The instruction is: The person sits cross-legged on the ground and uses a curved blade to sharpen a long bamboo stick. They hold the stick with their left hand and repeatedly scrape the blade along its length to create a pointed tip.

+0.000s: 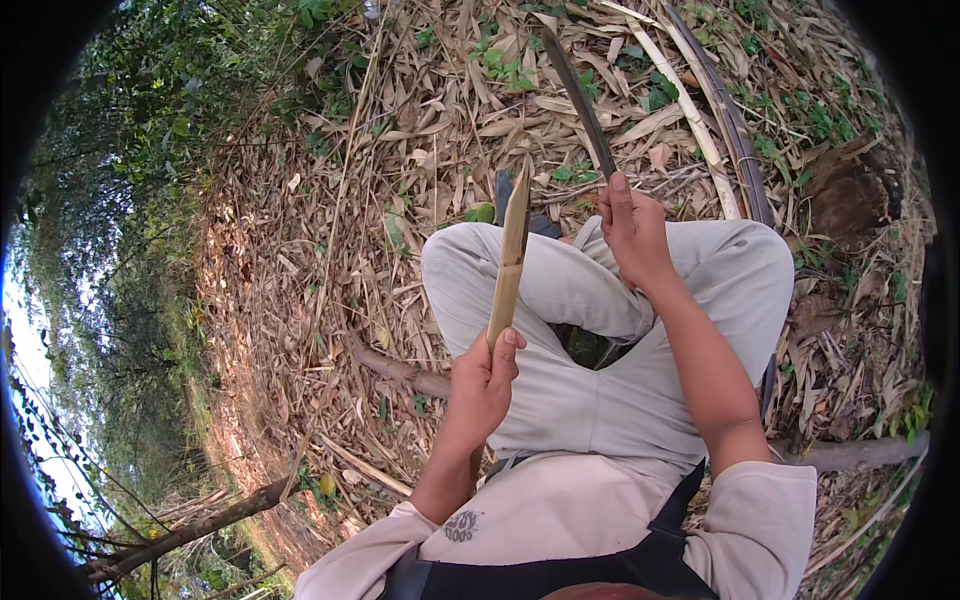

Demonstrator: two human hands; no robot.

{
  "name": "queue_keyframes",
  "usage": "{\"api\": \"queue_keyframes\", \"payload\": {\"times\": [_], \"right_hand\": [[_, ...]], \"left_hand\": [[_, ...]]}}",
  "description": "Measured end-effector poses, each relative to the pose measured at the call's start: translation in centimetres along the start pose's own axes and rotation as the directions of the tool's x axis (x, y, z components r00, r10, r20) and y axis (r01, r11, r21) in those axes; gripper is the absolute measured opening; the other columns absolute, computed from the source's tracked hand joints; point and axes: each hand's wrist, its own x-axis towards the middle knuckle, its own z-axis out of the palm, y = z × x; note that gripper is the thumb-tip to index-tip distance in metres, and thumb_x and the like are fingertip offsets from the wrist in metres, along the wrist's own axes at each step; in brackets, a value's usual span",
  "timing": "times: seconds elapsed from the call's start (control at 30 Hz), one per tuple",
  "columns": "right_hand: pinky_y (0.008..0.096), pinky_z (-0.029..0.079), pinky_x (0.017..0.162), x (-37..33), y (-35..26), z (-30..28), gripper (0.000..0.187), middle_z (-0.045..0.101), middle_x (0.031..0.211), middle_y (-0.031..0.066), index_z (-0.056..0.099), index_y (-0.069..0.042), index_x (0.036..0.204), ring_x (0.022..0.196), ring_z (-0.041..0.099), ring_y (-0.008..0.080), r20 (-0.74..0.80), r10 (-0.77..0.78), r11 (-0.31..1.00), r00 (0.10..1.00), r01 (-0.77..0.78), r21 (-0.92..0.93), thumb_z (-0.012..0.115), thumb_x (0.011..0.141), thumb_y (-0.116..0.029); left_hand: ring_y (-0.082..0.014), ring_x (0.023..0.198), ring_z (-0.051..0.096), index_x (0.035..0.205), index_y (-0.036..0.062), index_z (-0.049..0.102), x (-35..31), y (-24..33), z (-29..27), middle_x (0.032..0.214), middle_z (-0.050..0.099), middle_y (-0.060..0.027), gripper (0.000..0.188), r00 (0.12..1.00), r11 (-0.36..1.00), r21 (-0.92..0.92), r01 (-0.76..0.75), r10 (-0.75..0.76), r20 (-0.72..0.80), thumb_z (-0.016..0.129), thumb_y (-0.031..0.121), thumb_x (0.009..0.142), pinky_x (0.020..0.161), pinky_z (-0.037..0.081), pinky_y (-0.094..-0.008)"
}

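Observation:
My left hand [482, 385] is closed round the lower end of a split piece of bamboo [509, 265]. The pale yellow piece stands tilted up over my lap, with a node partway along and a pointed, cut-looking far end. In my right hand [636, 238] is the handle of a long knife [578, 98], mostly hidden by my fingers. Its dark, narrow blade points away from me and slightly left. Blade and bamboo are apart. Both hands are above my folded legs in light trousers [590, 400].
Dry leaves [450, 130] cover the ground. Beyond my right knee lie a pale split strip [690, 115] and a long dark curved pole [735, 130]. A brown stump [850, 195] stands at right. Thin branches [400, 372] lie beside me, and green shrubs [130, 170] grow at left.

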Motion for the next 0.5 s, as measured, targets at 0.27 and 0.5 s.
{"api": "queue_keyframes", "payload": {"times": [0.27, 0.5], "right_hand": [[0.0242, 0.037, 0.042, -2.8, -4.9, 1.2, 0.028, 0.050, 0.056, -0.0031, 0.066, -0.001, 0.103, 0.043, 0.043, 0.0057, 0.283, 0.079, 0.826, 0.956, -0.222, 0.518, 0.072, 0.093, -0.027], [0.0242, 0.034, 0.041, -3.2, -5.0, 0.3, 0.021, 0.043, 0.056, -0.0041, 0.060, -0.004, 0.098, 0.043, 0.038, 0.0058, 0.380, 0.080, 0.750, 0.922, -0.307, 0.586, 0.070, 0.095, -0.023]], "left_hand": [[-0.0043, 0.048, 0.041, 0.103, 0.0031, 0.058, 2.1, 0.1, -0.9, 0.065, 0.054, -0.0003, 0.037, 0.946, 0.981, -0.097, 0.171, -0.136, 0.295, 0.040, 0.035, 0.109, 0.045, 0.034, -0.0206], [-0.0157, 0.061, 0.065, 0.118, -0.0013, 0.057, 3.3, -0.5, 0.0, 0.099, 0.068, -0.0121, 0.050, 0.909, 0.973, -0.100, -0.208, 0.230, 0.346, 0.038, 0.045, 0.107, 0.053, 0.052, -0.0260]]}}
